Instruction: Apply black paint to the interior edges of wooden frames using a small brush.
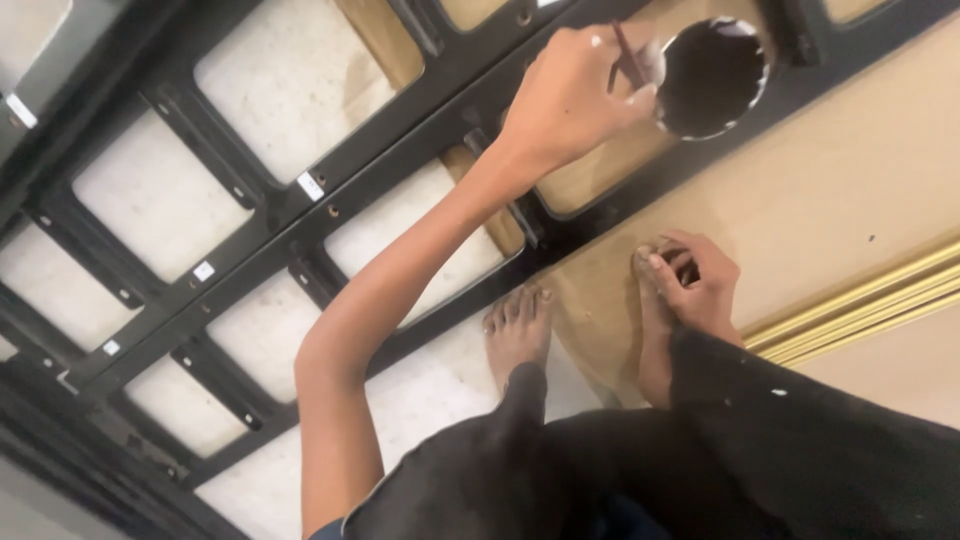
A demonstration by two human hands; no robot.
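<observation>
Head view: left hand (575,95) closed round a thin dark brush handle (628,60), tip at the rim of a round white-edged container of black paint (712,75) just right of it. Black metal grid frame (250,215) lies on the floor under and left of that hand. Right hand (700,280) curled, fingers on the toes of the right foot (655,320).

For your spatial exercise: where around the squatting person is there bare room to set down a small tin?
Bare brown board lies between the black frame and the gold strips. Pale floor shows left of the feet. It is crowded where the left hand meets the paint tin.
</observation>
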